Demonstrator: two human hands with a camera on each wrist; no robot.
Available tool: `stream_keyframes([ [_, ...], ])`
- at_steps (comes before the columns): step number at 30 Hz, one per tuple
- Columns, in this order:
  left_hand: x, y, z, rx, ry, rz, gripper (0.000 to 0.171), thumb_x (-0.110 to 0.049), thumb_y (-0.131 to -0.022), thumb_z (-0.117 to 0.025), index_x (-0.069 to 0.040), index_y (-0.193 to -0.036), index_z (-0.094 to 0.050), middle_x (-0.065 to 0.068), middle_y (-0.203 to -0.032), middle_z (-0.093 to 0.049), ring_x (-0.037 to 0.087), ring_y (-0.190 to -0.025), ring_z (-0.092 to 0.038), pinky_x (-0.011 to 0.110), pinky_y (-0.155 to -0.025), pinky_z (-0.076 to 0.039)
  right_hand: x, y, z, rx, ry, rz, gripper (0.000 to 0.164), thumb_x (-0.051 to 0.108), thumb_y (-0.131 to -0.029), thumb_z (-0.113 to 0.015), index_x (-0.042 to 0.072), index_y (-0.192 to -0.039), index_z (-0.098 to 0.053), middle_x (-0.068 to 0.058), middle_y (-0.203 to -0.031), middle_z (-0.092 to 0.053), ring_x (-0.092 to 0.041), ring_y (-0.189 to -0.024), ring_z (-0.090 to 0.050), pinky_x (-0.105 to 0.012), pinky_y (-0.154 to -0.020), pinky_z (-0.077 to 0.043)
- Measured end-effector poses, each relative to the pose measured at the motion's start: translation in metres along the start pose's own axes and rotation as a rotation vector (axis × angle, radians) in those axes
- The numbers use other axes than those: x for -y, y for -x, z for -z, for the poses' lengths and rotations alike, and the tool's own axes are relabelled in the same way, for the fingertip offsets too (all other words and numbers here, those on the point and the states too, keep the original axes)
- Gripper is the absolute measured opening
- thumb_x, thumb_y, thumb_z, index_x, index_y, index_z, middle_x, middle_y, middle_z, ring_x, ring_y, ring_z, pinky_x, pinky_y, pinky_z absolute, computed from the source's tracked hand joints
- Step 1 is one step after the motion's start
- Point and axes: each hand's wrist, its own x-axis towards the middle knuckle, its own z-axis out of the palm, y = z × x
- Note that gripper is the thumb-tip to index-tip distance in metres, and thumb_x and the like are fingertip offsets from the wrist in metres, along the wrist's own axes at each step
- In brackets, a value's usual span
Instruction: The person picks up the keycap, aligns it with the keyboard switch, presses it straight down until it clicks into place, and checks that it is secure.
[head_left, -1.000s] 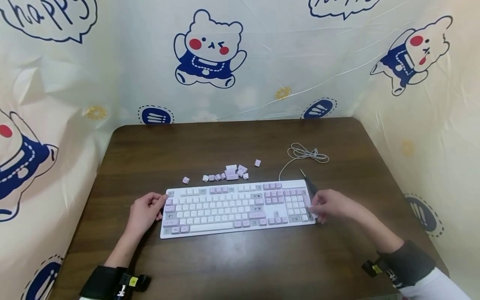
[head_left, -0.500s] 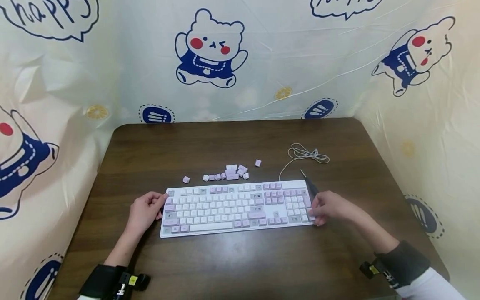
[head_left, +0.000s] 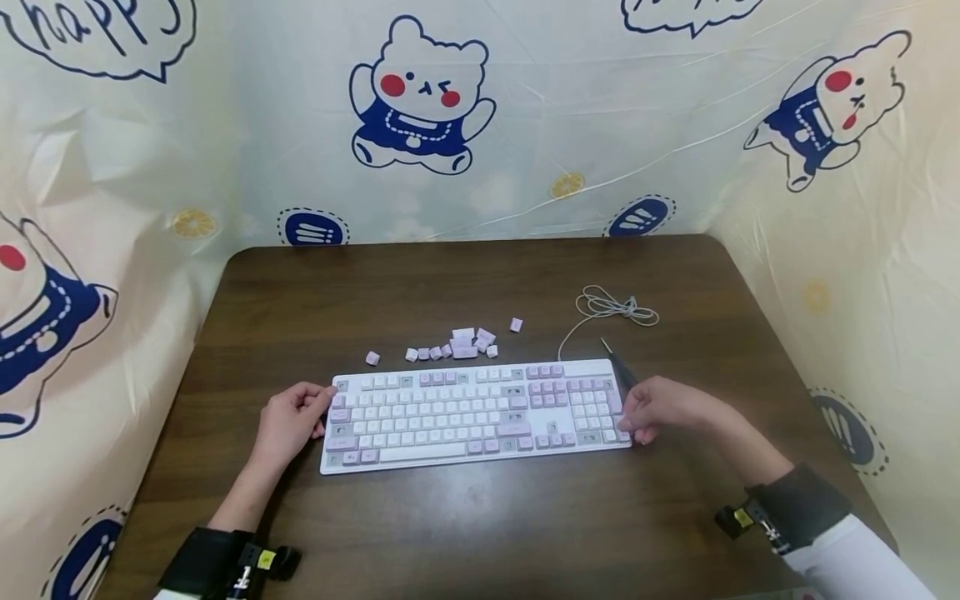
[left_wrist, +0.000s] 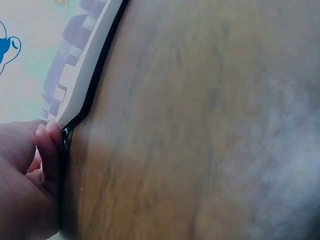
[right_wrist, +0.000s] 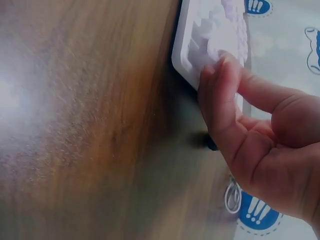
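A white-and-lavender keyboard (head_left: 551, 421) lies on the brown table, with grey bare spots where some keys have no cap. My left hand (head_left: 288, 421) holds its upper left corner between thumb and fingers; the left wrist view shows the fingertips right at that corner. At the lower right end, my right hand (head_left: 663, 408) pinches a lavender keycap (head_left: 623, 424) in the number pad's last column. In the right wrist view, the thumb and fingertips meet over the keyboard's edge and partly hide the cap. Several loose keycaps (head_left: 465, 353) lie behind the keyboard.
A bundled white cable (head_left: 622, 308) runs from the keyboard's back edge. Beside the right end lies a dark, tapered tool (head_left: 622, 372) with a thin pale tip, partly behind my right hand. A printed curtain (head_left: 525, 108) surrounds the table (head_left: 480, 533).
The lavender keycap in my right hand has moved left from beside the keyboard onto the grey bare spot in the number pad. My left hand has stayed at its corner.
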Motion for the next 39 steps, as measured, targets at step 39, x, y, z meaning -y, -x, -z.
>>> stream_keyframes([
  [39, 0.002, -0.001, -0.001, 0.003, -0.001, -0.016, 0.047, -0.047, -0.096, -0.053, -0.003, -0.105, -0.066, 0.008, -0.073, -0.059, 0.014, -0.052, -0.058, 0.023, -0.047, -0.049, 0.007, -0.013, 0.005, 0.053, 0.074, -0.092, 0.04, 0.026, -0.078, -0.079, 0.001, -0.098, -0.054, -0.008, -0.075, -0.063, -0.017, -0.058, -0.064, -0.029, -0.058, -0.058],
])
